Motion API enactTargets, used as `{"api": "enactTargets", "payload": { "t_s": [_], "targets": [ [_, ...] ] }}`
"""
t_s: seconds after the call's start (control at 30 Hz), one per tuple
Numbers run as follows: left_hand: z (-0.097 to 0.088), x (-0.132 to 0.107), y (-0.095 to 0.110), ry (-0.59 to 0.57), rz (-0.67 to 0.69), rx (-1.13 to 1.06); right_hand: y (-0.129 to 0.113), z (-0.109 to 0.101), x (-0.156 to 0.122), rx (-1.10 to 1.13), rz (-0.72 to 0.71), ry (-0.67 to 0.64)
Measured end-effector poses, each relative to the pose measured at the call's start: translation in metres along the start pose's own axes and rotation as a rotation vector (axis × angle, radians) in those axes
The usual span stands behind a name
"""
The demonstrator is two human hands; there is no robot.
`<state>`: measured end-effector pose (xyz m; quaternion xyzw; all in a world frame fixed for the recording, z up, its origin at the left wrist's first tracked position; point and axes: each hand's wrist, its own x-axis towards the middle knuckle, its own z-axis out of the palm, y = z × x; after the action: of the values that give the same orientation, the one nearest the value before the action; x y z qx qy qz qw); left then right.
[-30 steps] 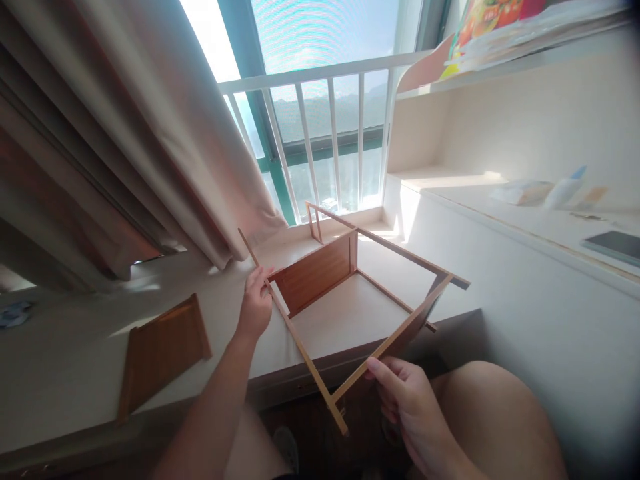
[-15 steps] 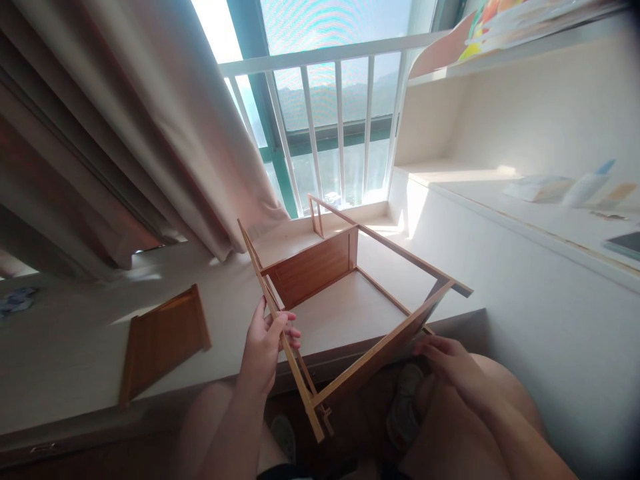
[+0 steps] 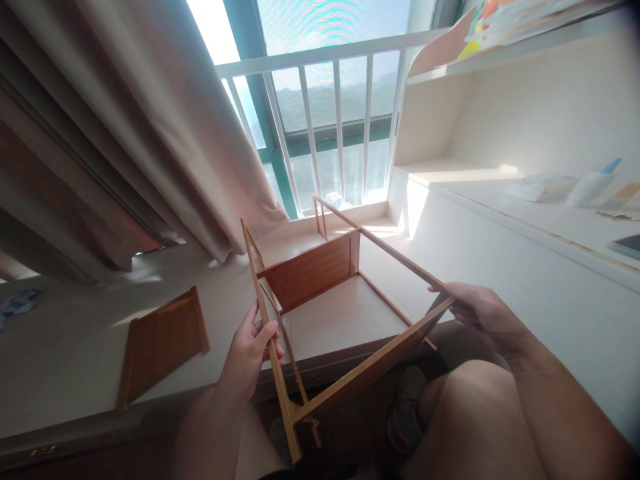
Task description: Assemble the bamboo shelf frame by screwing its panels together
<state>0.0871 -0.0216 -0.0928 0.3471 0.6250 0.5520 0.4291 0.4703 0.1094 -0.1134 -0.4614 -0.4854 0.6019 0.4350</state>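
Observation:
A partly assembled wooden frame (image 3: 373, 355) with slim rails and brown panels rests tilted over the edge of the white ledge. Its far panel (image 3: 317, 270) stands between the two side rails. My left hand (image 3: 253, 343) is closed round the left side rail, thumb on top. At the right corner my right hand (image 3: 473, 308) grips the frame where the right rail meets the near panel; some of its fingers are hidden behind the wood. A loose brown wooden panel (image 3: 163, 347) lies on the ledge, left of my left hand.
The white ledge (image 3: 75, 347) runs along the window, with a railing (image 3: 337, 127) behind it. A beige curtain (image 3: 150, 120) hangs at left. On the right, a white shelf unit (image 3: 480, 187) holds a bottle with a blue tip (image 3: 593, 185). A crumpled cloth (image 3: 17, 302) lies far left.
My right hand has moved up from below the near panel to the frame's right corner and taken hold there. The frame's near left end has shifted left and down with my left hand.

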Motion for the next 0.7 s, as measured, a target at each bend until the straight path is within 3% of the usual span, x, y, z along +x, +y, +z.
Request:
{"api": "enactTargets", "payload": {
  "t_s": [0.1, 0.27, 0.5, 0.7],
  "targets": [
    [-0.008, 0.005, 0.003, -0.001, -0.001, 0.035, 0.000, -0.008, -0.007, 0.061, 0.138, -0.138],
    [-0.029, 0.023, 0.007, -0.136, 0.003, 0.171, 0.008, -0.008, -0.020, 0.023, 0.224, -0.142],
    [-0.059, 0.061, 0.021, -0.224, 0.030, 0.469, 0.025, 0.015, -0.044, 0.044, 0.253, -0.279],
    [-0.082, 0.099, 0.037, -0.308, 0.093, 0.629, 0.030, 0.052, -0.065, 0.053, 0.245, -0.371]
  ]
}}
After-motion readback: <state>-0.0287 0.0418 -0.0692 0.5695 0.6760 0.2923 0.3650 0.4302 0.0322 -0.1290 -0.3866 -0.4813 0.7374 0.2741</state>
